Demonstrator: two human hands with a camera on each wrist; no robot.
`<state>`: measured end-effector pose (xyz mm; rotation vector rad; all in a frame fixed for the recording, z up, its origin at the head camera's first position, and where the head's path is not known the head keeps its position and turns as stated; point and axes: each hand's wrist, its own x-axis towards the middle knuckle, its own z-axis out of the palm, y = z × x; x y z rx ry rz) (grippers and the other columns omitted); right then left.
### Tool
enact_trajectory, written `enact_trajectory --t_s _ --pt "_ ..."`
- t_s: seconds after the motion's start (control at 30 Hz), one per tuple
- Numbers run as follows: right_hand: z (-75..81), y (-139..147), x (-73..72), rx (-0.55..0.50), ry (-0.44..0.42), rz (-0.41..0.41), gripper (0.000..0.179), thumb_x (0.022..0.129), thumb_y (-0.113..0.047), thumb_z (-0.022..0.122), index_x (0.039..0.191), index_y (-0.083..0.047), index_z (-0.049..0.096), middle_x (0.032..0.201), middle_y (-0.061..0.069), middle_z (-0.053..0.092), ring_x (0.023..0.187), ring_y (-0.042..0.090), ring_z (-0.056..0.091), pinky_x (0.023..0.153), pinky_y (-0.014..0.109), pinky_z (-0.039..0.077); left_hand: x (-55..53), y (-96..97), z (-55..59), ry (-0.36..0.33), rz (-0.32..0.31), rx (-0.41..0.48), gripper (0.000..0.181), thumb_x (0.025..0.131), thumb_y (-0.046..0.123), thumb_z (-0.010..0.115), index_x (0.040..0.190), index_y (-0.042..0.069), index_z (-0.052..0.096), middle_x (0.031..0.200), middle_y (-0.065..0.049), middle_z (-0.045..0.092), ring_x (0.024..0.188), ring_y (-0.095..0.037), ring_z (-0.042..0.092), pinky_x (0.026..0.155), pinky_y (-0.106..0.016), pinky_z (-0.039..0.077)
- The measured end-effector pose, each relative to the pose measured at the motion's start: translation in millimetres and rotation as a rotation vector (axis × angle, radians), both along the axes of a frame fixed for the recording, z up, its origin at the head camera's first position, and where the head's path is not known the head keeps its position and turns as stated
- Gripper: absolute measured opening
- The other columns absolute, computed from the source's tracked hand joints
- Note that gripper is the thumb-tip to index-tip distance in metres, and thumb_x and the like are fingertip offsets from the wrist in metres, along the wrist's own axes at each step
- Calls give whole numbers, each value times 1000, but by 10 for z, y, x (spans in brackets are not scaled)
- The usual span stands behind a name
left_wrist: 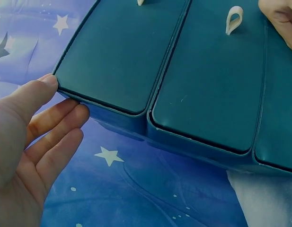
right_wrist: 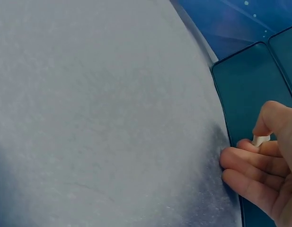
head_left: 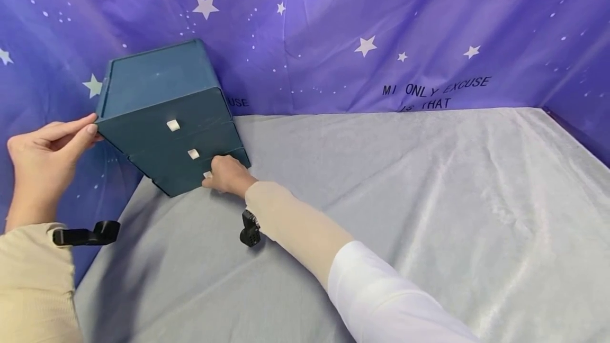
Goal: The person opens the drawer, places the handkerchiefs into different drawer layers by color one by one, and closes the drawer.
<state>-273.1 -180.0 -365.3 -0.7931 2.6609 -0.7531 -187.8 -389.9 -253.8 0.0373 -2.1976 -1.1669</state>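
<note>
A dark teal three-drawer cabinet point(head_left: 157, 81) stands at the left end of the bed-like grey surface, its front toward me. My left hand point(head_left: 40, 163) pinches its upper left front corner; in the left wrist view the thumb point(left_wrist: 41, 87) lies at the front edge with the other fingers around the side. Low on the front, my right hand point(head_left: 230, 174) pinches the small white pull tab point(right_wrist: 261, 140) of the bottom drawer point(right_wrist: 243, 92) between thumb and forefinger. White tabs also show on the top drawer point(head_left: 143, 130) and the middle drawer point(head_left: 162, 162). All the drawers sit closed.
Soft grey cloth point(head_left: 381, 184) covers the surface under the cabinet and off to the right. Behind and to the left hangs a purple-blue curtain point(head_left: 310, 41) printed with white stars and lettering. Black cameras point(head_left: 250, 229) are strapped at both wrists.
</note>
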Motion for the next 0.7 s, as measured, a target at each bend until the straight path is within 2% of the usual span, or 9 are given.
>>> enact_trajectory --t_s 0.17,0.23,0.47,0.57,0.7 --pt "46 177 -35 -26 -92 24 48 88 -26 61 44 -12 46 52 3 61 47 11 58 42 19 37 -50 83 -14 -7 0 -44 26 82 8 67 108 4 68 89 8 64 74 4 63 72 -9 45" --pt "88 256 -58 -30 -121 36 47 88 -23 61 44 -12 48 58 6 65 49 12 60 43 18 38 -63 108 -11 -12 21 -72 25 82 10 68 107 7 69 88 12 63 75 6 61 71 -7 44" --pt "233 564 -132 -83 -126 106 48 89 -12 57 44 -12 40 51 5 58 46 14 54 41 18 30 -108 69 -11 -37 72 -144 24 82 15 69 106 12 71 85 19 60 73 8 57 68 -5 41" --pt "261 703 -160 -94 -151 156 43 89 -9 55 47 -10 45 54 7 60 51 18 56 45 18 36 -101 -13 -27 -62 100 -186 25 84 17 67 109 12 70 83 23 56 71 8 51 61 -6 36" --pt "257 906 -222 -88 -205 197 29 89 -7 53 61 -1 57 68 11 67 66 24 65 56 22 48 -96 -131 -43 -26 118 -214 25 84 12 66 108 4 69 79 25 53 68 6 45 57 -7 32"
